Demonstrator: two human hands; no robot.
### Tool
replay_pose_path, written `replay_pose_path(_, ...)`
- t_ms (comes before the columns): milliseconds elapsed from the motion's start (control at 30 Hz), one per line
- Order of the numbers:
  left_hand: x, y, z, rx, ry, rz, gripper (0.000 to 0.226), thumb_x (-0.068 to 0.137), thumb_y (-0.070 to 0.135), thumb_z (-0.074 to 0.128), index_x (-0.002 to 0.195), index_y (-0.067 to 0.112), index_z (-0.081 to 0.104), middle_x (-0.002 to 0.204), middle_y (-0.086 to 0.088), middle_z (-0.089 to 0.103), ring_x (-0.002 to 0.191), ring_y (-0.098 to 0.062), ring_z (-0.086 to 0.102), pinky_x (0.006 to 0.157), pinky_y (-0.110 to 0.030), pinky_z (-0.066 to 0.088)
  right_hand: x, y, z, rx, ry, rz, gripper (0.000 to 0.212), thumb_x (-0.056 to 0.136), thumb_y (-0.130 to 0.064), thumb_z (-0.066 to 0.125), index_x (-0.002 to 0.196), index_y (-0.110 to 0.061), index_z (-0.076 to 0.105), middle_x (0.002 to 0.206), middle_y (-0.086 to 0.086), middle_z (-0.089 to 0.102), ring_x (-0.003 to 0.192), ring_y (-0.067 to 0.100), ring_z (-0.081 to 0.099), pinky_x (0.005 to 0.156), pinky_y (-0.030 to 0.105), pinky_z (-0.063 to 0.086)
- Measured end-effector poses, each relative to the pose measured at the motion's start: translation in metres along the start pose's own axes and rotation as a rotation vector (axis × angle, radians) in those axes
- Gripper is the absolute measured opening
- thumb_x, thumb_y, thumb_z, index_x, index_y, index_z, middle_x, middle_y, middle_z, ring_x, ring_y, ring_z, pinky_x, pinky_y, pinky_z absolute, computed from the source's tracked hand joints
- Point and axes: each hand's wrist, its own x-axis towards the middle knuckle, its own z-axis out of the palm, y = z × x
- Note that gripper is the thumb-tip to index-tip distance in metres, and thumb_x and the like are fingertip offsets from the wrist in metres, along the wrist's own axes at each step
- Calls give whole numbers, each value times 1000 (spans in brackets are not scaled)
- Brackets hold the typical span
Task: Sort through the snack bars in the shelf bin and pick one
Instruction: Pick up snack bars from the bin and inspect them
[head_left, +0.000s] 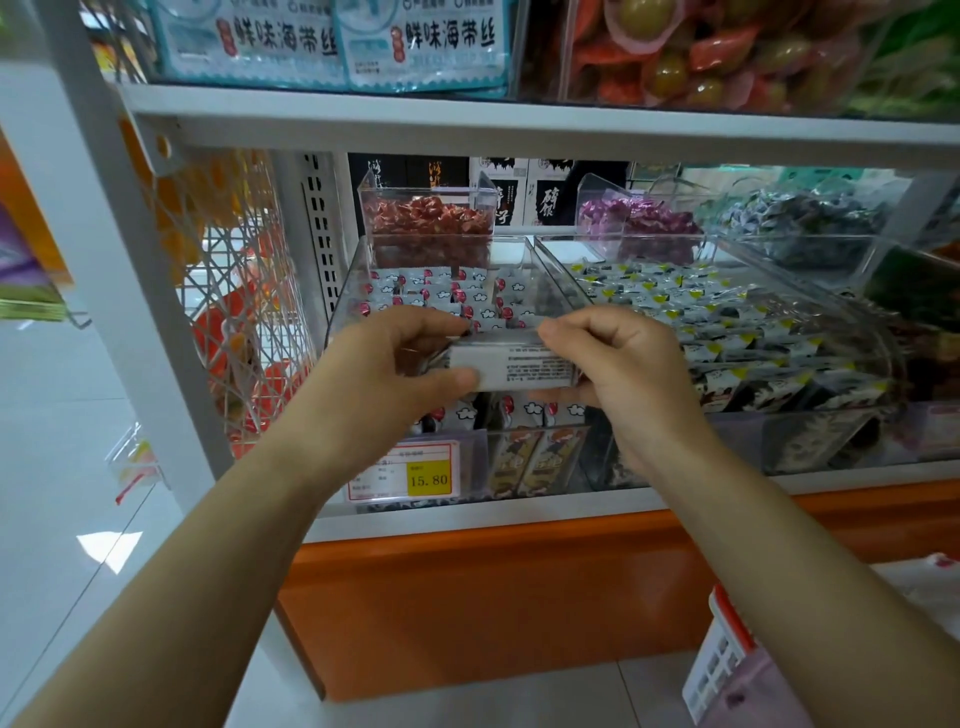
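head | left hand (387, 364) grip pinches snack bar (519, 365) end | right hand (618, 364) grip pinches other end

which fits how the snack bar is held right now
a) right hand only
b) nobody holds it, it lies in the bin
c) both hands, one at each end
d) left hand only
c: the left hand grips the left end of the snack bar and the right hand pinches its right end, in front of the clear bin.
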Motion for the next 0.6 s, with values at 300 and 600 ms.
replay_pose_path(300, 1, -2, -1, 8, 9, 34, 33, 85, 18, 63, 114, 32, 59, 102, 14, 67, 87, 5, 62, 63, -2, 45, 8, -8, -20, 72, -249, 184, 17, 87, -5, 58, 75, -8, 69, 69, 0, 72, 69, 16, 71, 48, 25, 56)
replay_pose_path(600, 4, -7, 1, -50, 90, 38, 14, 90, 20, 55, 92, 26, 67, 77, 11, 72, 74, -1, 68, 62, -10, 52, 5, -2, -16, 130, -180, 222, 20, 89, -22, 57, 80, -9, 69, 73, 7, 73, 64, 24, 71, 51, 26, 57)
